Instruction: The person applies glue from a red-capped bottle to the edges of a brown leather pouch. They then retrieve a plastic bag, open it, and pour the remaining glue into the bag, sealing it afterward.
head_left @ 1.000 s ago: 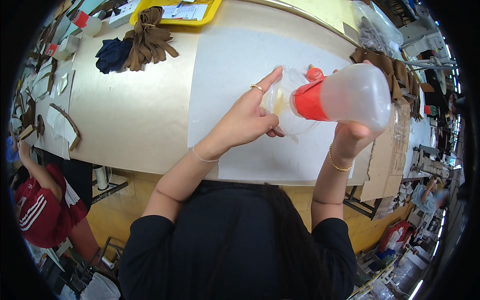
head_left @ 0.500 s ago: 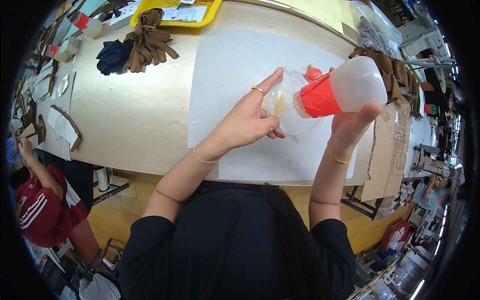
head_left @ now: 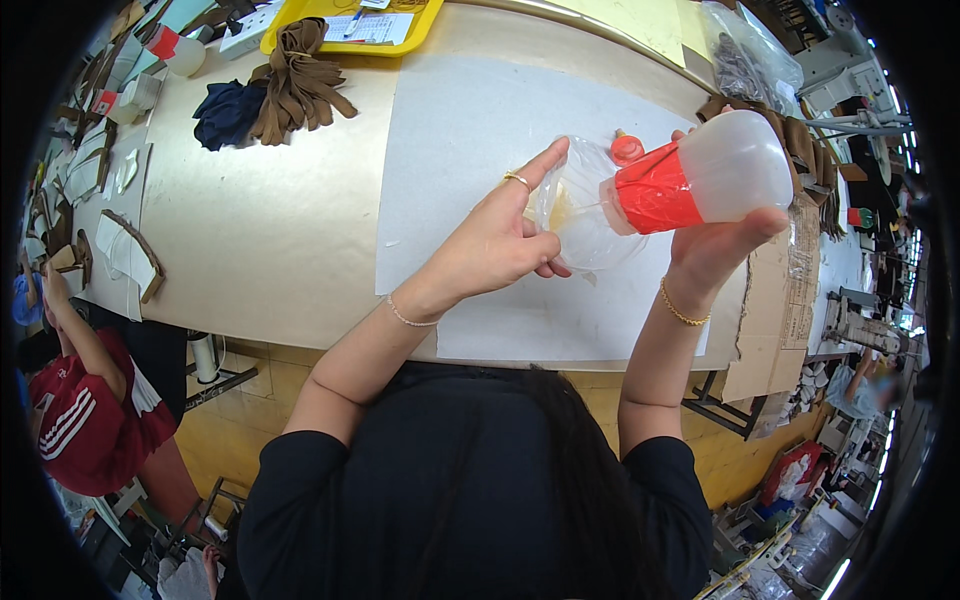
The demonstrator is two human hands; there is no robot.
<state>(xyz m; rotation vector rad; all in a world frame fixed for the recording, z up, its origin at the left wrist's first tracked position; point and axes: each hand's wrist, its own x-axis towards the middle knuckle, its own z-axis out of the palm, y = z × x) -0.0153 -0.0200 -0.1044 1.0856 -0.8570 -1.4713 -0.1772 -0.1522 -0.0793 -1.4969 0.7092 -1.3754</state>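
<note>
My left hand (head_left: 500,235) is closed on the side of a clear, thin-walled plastic bowl (head_left: 625,258) that has some yellowish stuff (head_left: 562,207) inside. In my right hand (head_left: 715,245) is a translucent white bottle (head_left: 735,165) with red tape round its shoulder. The bottle lies tilted almost level, its uncapped mouth pointing left over the bowl. A faint thin streak shows between mouth and bowl. Most of my right fingers are hidden behind the bottle. Just beyond the bowl a red nozzle cap (head_left: 627,149) sits on the white sheet (head_left: 470,130).
Brown fabric strips (head_left: 300,85) and a dark blue cloth bundle (head_left: 228,112) lie at the far left, near a yellow tray (head_left: 405,40) with papers. Cardboard (head_left: 775,300) hangs over the right table edge, below brown pieces (head_left: 795,150). A co-worker in a red shirt (head_left: 95,410) is at left.
My right hand and the bottle have moved slightly right, away from the bowl, so more of the bowl shows. My left hand has hardly moved.
</note>
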